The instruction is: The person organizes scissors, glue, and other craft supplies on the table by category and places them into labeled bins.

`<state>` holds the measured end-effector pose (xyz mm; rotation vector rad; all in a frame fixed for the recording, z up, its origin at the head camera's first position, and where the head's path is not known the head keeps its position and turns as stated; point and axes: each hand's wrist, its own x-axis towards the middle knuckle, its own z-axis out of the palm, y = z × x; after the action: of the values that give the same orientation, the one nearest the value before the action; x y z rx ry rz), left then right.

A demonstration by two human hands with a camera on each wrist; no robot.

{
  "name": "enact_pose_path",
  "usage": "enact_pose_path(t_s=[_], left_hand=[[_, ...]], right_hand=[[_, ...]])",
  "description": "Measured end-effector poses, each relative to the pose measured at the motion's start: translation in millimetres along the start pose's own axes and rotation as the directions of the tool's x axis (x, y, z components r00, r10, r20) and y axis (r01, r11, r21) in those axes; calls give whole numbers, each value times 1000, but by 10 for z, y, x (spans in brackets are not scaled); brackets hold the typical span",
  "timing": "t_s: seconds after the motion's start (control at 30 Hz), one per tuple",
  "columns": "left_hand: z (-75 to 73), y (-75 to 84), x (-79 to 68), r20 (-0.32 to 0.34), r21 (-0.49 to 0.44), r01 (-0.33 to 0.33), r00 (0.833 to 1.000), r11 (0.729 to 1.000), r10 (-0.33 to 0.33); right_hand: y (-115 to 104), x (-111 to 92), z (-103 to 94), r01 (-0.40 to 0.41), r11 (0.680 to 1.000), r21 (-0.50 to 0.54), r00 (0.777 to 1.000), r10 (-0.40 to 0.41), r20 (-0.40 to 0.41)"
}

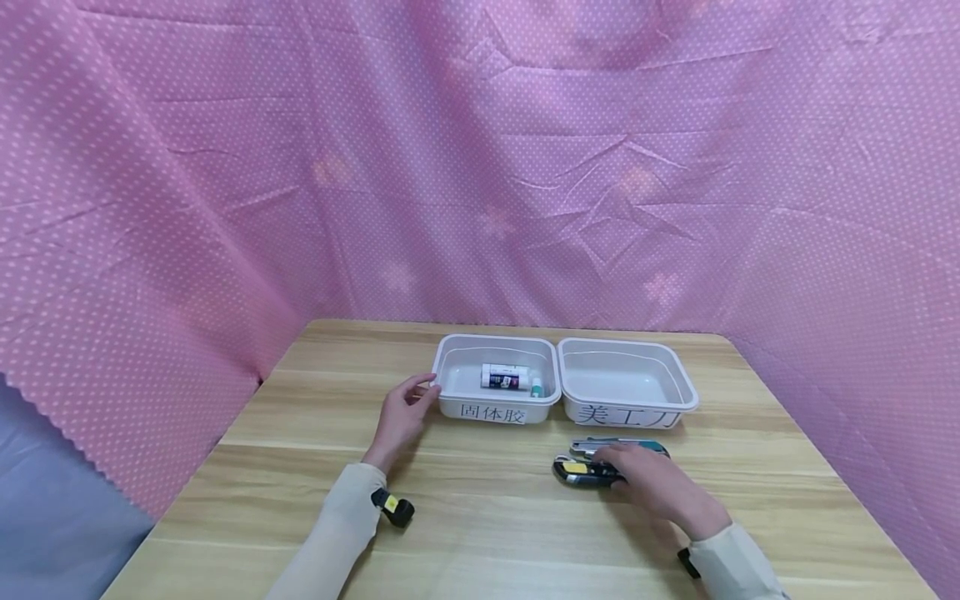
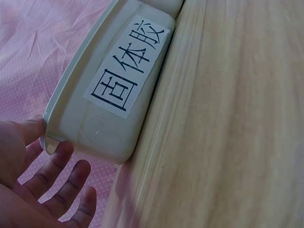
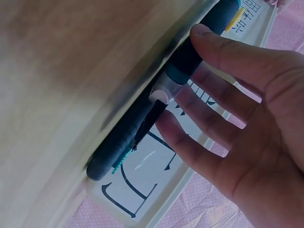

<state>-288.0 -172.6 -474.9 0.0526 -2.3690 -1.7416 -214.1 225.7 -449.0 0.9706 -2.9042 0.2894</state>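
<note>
My left hand (image 1: 401,421) is at the left front corner of a white plastic box (image 1: 450,406). In the left wrist view its thumb and forefinger pinch the box's rim (image 2: 52,142), and the other fingers are spread below. My right hand (image 1: 660,483) holds a black utility knife (image 1: 581,475) with a yellow slider, thumb on the near side and fingers beyond. Close behind that knife lies a silver and teal utility knife (image 1: 654,447), partly covered by the hand. Inside the left box are a white and dark glue stick (image 1: 504,377) and a small green-and-white tube (image 1: 536,388).
A second white box (image 1: 573,410), labelled with black characters, stands right against the first one. Both are on a wooden table (image 1: 480,517). Pink dotted cloth (image 1: 480,167) hangs behind the table and along its sides.
</note>
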Motion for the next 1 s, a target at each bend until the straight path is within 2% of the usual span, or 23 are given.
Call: enact_pose_path(t_s=[0.3, 0.53, 0.77, 1.0], left_hand=[[-3, 2, -1, -4, -6, -14, 1000, 1000, 14], [-1, -4, 5, -1, 3, -15, 1000, 1000, 15], [-5, 12, -6, 3, 5, -3, 1000, 1000, 3], [-5, 12, -9, -2, 5, -8, 1000, 1000, 8]], right_hand=[[-37, 43, -83, 29, 999, -20, 998, -30, -55], [-52, 111, -160, 96, 994, -54, 990, -101, -99], [-97, 172, -258, 80, 993, -86, 986, -91, -142], [-143, 255, -352, 103, 992, -73, 980, -114, -162]])
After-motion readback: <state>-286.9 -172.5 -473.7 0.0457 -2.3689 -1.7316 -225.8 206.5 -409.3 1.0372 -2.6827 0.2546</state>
